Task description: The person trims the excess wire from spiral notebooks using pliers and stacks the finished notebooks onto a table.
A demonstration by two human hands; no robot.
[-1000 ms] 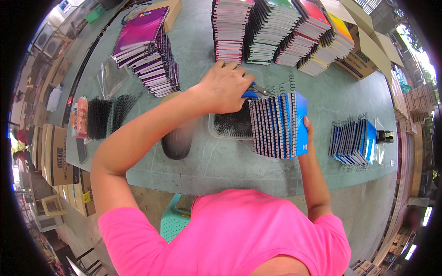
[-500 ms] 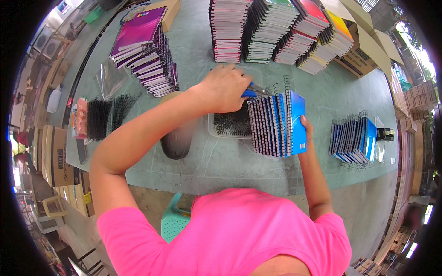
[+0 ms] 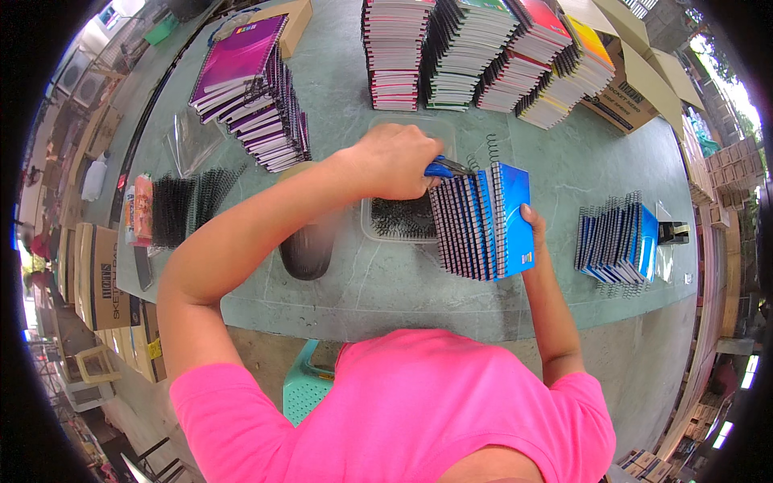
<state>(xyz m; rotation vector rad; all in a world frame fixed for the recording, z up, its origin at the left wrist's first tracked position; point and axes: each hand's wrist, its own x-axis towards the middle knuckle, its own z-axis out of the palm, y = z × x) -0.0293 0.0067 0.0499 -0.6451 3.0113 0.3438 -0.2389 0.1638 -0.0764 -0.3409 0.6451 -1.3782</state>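
My left hand [image 3: 396, 161] is closed round the blue handles of small cutting pliers [image 3: 440, 167]. Their jaws reach the top of a bundle of blue spiral notebooks [image 3: 512, 221], beside protruding ends of dark wire coil [image 3: 492, 148]. Whether the jaws grip a coil is too small to tell. My right hand [image 3: 534, 228] holds the bundle upright from its right side, thumb on the front cover, other fingers hidden behind. Under my left hand is a clear plastic tub [image 3: 372, 235] with dark coil clippings [image 3: 403, 216] in it.
Purple notebooks [image 3: 241, 60] are stacked at the far left, red, green and yellow stacks [image 3: 471, 60] at the back. More blue notebooks [image 3: 616, 241] stand right, by a tape dispenser [image 3: 673, 233]. Loose black coils [image 3: 173, 211] and a dark rounded object [image 3: 307, 251] lie left.
My left hand has come slightly down, its fingers now curled tighter round the pliers. The bundle has shifted a little left and down, tilting slightly. The pliers' jaws are at a different coil end.
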